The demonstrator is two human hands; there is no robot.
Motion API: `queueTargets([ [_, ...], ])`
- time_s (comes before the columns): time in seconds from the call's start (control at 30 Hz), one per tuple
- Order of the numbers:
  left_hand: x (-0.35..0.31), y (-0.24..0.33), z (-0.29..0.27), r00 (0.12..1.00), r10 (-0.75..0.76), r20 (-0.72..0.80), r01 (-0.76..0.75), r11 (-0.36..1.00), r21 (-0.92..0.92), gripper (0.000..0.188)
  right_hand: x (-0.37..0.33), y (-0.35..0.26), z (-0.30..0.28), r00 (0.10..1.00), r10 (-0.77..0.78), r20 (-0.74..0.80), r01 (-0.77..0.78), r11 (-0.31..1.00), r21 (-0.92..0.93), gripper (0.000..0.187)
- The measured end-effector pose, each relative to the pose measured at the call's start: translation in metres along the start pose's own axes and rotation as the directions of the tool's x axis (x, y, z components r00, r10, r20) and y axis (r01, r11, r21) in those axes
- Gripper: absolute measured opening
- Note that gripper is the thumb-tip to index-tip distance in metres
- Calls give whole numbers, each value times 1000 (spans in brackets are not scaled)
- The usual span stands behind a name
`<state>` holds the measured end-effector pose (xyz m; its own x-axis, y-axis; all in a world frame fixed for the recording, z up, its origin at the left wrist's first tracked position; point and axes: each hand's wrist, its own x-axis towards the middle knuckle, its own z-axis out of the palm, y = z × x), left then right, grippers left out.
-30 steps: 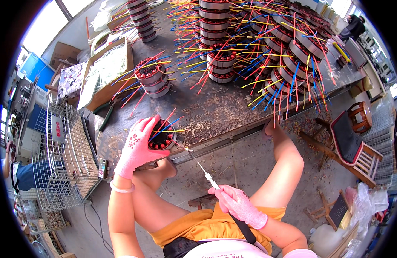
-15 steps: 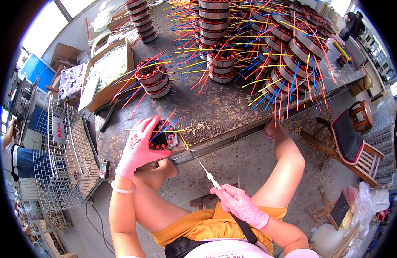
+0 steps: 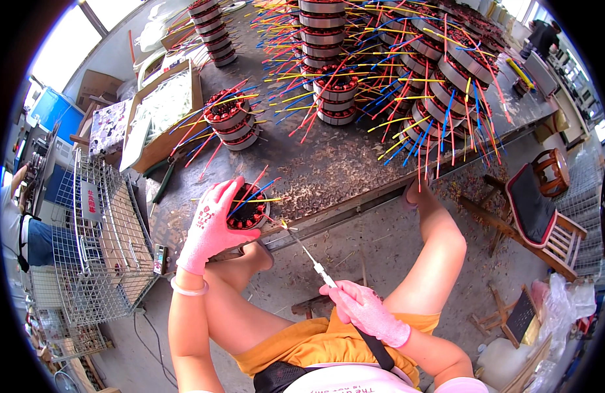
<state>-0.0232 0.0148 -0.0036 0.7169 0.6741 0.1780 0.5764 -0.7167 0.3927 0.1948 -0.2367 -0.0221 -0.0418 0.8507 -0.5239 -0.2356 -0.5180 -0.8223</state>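
Note:
My left hand (image 3: pixel 207 226), in a pink glove, grips a motor stator (image 3: pixel 253 213) from its left side at the table's near edge. Red, blue and yellow wires stick out of its top, and my fingers hide part of its rim. My gloved right hand (image 3: pixel 362 309) is closed round a slim tool (image 3: pixel 319 267) with a thin metal shaft and a white collar; the exact kind is unclear. Its tip lies just right of the stator, with a small yellow piece at it. Behind stands a short stack of stators (image 3: pixel 231 121) with wires splayed out.
Many wired stators (image 3: pixel 440 92) are piled on the worn table (image 3: pixel 302 167), beside taller stacks (image 3: pixel 323 33). A box of pale strips (image 3: pixel 161 98) and pliers (image 3: pixel 163 180) lie left. A wire cage (image 3: pixel 99 236) stands left, a wooden chair (image 3: pixel 541 216) right. Another person (image 3: pixel 543 38) is far right.
The yellow wire that reached from the stator to the tool's tip no longer spans that gap; a short yellow piece shows at the tip. Both hands hardly moved, and the view shifted slightly.

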Motion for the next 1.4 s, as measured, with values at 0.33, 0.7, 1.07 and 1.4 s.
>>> queueTargets([
  [0.33,-1,-1,1,1000,-17,2,17,1000,13,99,0,0,0,1000,13,1,-13,1000,-18,33],
  [0.7,-1,-1,0,1000,-8,5,8,1000,2,99,0,4,0,1000,-4,14,3,998,66,33],
  [1.07,0,0,0,1000,15,-17,-15,1000,3,98,-2,-1,-1,1000,16,2,-16,998,65,32],
  [1.4,0,2,-9,989,113,94,-117,992,36,97,-3,-4,-2,999,43,-32,-40,993,115,28],
])
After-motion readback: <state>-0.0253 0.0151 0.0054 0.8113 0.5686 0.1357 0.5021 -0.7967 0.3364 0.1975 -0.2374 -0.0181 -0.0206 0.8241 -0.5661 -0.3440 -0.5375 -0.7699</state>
